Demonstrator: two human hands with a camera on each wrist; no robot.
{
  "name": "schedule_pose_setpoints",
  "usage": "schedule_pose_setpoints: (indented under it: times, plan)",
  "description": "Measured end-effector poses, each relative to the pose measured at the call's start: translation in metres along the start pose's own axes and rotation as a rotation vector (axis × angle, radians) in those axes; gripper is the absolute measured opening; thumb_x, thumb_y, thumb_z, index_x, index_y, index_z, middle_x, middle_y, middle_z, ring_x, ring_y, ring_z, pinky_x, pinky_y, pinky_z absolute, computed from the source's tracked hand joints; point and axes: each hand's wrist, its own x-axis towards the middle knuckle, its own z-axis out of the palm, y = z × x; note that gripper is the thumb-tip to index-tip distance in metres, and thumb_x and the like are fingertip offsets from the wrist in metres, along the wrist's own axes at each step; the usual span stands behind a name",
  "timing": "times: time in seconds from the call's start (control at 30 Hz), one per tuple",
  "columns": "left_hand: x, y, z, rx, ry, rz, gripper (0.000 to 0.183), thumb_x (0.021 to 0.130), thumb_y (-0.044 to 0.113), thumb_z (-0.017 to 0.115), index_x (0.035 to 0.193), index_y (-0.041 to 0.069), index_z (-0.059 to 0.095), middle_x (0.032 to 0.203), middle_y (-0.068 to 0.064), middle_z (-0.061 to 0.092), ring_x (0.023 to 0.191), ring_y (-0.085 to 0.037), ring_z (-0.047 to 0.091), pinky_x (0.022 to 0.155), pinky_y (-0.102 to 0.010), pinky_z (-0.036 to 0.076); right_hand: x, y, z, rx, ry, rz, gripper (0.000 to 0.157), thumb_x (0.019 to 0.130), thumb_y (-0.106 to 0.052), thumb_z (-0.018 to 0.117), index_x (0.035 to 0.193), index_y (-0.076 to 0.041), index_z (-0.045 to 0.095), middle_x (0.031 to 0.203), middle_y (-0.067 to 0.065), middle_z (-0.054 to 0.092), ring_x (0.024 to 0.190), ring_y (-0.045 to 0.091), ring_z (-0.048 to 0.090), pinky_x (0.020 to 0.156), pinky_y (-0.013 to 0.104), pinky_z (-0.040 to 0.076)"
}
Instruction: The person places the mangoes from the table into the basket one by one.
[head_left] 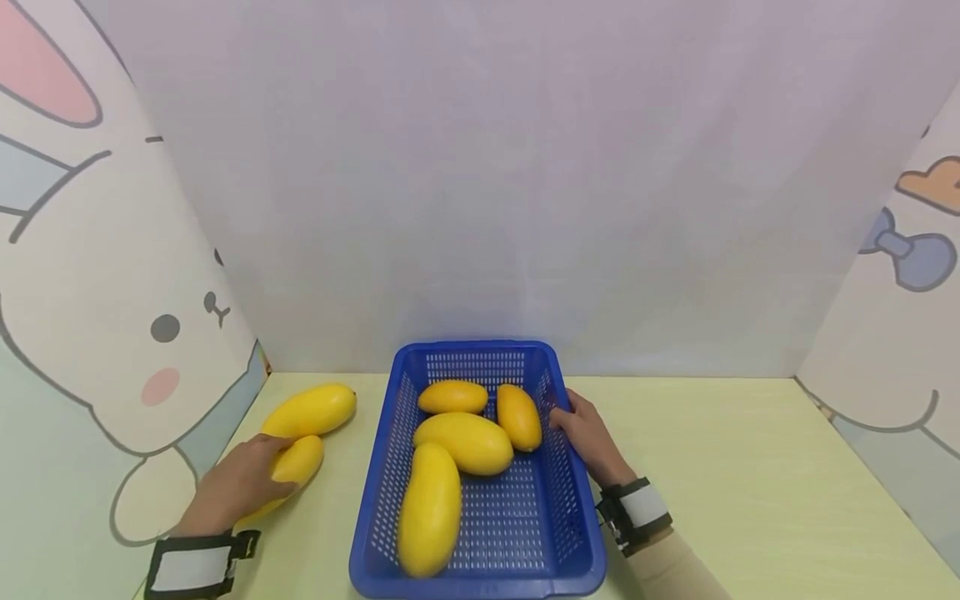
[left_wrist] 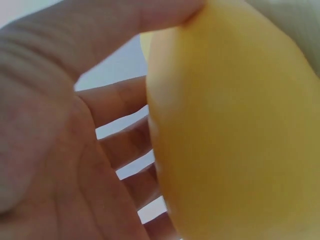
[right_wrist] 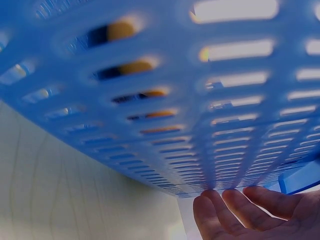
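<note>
On the left of the table my left hand (head_left: 236,483) holds a yellow mango (head_left: 302,460), thumb on one side and fingers on the other. The left wrist view shows this mango (left_wrist: 235,130) close up, hiding the fingertips. A second yellow mango (head_left: 318,410) lies just beyond it. In the middle stands a blue plastic basket (head_left: 480,588) with slotted walls. My right hand (head_left: 596,442) grips its right rim, thumb over the edge. Seen from the right wrist, the fingers (right_wrist: 250,212) lie against the outer wall (right_wrist: 235,150).
Several mangoes lie in the basket: a long yellow one (head_left: 430,512), a plump yellow one (head_left: 465,443) and smaller orange-yellow ones (head_left: 519,417) at the back. The pale table (head_left: 735,483) meets a white back wall (head_left: 480,208). Cartoon-printed panels (head_left: 82,333) flank both sides.
</note>
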Motion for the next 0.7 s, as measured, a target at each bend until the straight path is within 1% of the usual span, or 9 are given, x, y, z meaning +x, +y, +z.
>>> schedule_pose_setpoints:
  times: [0.2,0.47,0.6,0.7]
  plan:
    - [0.0033,-0.0021,0.0012,-0.007,-0.016,-0.002,0.064,0.074,0.026,0.087,0.124,-0.006,0.064,0.115,-0.024,0.067,0.099,-0.037,0.062,0.086,-0.060,0.049,0.0008,0.0013,0.0000,-0.011,0.011,-0.008,0.051,0.090,-0.002,0.049,0.140,0.003,0.048,0.115,0.026,0.057,0.081,0.029,0.062,0.067,0.038,0.055]
    - [0.0045,-0.0045,0.0017,-0.001,-0.041,-0.011,0.070,0.076,0.032,0.085,0.130,-0.006,0.059,0.107,-0.020,0.068,0.088,-0.030,0.061,0.080,-0.057,0.051,0.0010,0.0014,0.0000,-0.017,0.011,0.001,0.050,0.090,-0.003,0.049,0.141,0.001,0.048,0.118,0.026,0.057,0.082,0.032,0.063,0.067,0.038,0.056]
    - [0.0041,-0.0062,0.0030,-0.013,-0.042,-0.007,0.071,0.077,0.032,0.084,0.132,-0.006,0.057,0.109,-0.022,0.067,0.090,-0.033,0.062,0.079,-0.057,0.051,0.0021,0.0025,0.0002,-0.014,0.006,-0.001,0.051,0.090,-0.003,0.048,0.140,0.002,0.048,0.118,0.027,0.056,0.084,0.034,0.063,0.068,0.040,0.056]
    - [0.0040,-0.0069,0.0044,-0.029,-0.063,-0.027,0.074,0.079,0.033,0.082,0.136,-0.004,0.054,0.114,-0.026,0.064,0.095,-0.037,0.062,0.081,-0.060,0.050,0.0020,0.0025,0.0009,-0.010,0.006,-0.001,0.051,0.089,-0.003,0.049,0.140,0.002,0.048,0.118,0.027,0.056,0.085,0.034,0.063,0.069,0.041,0.057]
